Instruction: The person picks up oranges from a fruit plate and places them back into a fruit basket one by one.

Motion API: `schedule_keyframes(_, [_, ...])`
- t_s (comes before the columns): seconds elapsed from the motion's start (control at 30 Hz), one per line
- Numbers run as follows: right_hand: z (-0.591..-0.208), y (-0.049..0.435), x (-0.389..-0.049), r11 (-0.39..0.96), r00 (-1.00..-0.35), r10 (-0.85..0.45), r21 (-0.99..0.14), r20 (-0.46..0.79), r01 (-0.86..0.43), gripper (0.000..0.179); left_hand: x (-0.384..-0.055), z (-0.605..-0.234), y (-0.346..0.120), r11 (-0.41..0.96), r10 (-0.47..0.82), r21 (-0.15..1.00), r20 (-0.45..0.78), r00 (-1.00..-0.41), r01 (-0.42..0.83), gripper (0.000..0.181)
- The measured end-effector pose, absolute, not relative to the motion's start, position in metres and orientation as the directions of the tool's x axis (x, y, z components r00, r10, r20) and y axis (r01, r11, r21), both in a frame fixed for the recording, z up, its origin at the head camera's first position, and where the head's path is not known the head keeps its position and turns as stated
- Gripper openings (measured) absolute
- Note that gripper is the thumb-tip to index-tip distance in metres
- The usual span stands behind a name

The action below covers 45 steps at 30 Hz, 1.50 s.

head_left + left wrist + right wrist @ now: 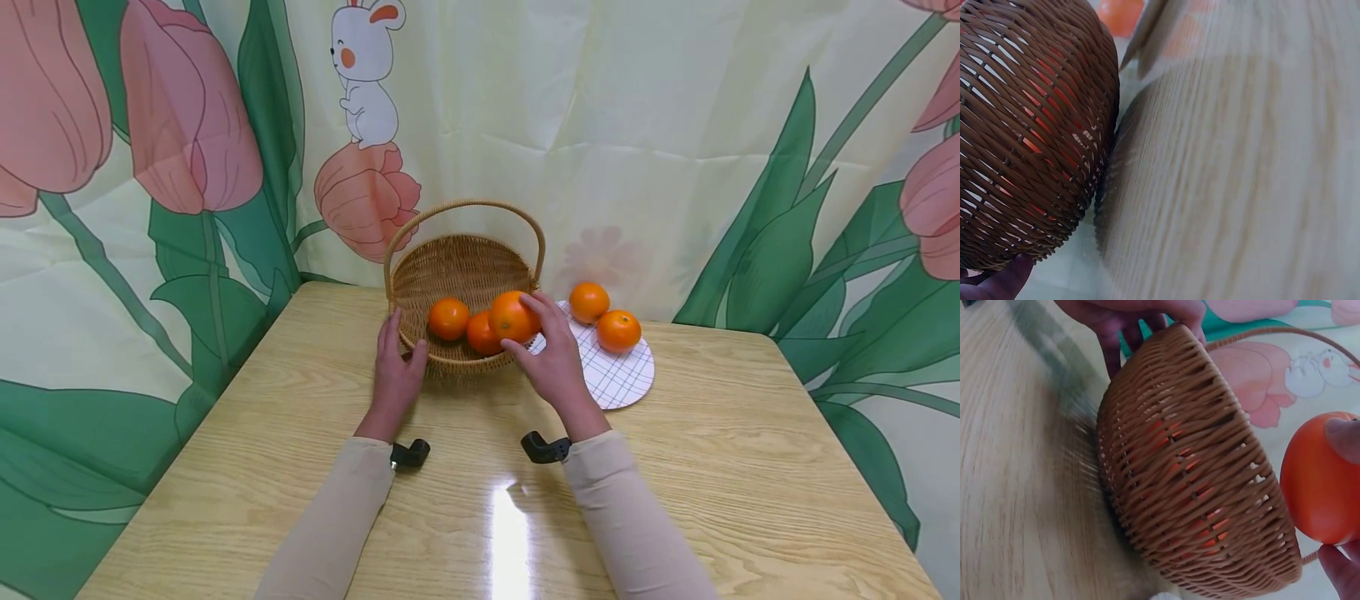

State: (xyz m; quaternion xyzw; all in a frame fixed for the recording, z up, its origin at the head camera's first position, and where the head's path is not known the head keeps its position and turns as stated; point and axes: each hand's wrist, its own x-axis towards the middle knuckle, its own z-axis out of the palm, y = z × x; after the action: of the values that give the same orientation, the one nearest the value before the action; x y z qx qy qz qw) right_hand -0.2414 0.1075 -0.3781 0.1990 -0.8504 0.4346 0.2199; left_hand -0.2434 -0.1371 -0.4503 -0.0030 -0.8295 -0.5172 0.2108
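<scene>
A wicker basket (465, 262) with a tall arched handle stands at the back of the table, two oranges inside it, one at left (448, 319) and another orange (482, 336) partly covered. My left hand (397, 371) holds the basket's left side; in the right wrist view, that hand (1141, 315) has its thumb by the rim and fingers along the outer wall. Between thumb and fingers, my right hand (558, 367) grips a third orange (510, 318) above the basket's front right rim. The right wrist view shows this orange (1319, 481) just outside the woven wall.
Right of the basket lies a white checked plate (626, 383), partly behind the right hand. It bears two oranges, a rear one (588, 302) and a nearer one (618, 332). A printed curtain (637, 167) hangs right behind the wooden table (735, 467).
</scene>
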Motion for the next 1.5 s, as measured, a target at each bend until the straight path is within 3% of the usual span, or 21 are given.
schedule_keyframes(1.5, [-0.388,0.091,-0.238,0.55,-0.805,-0.281,-0.599,0.523,-0.582,0.058,-0.246,-0.453,-0.138,0.468,-0.209,0.849,0.375,-0.903,0.244,0.067])
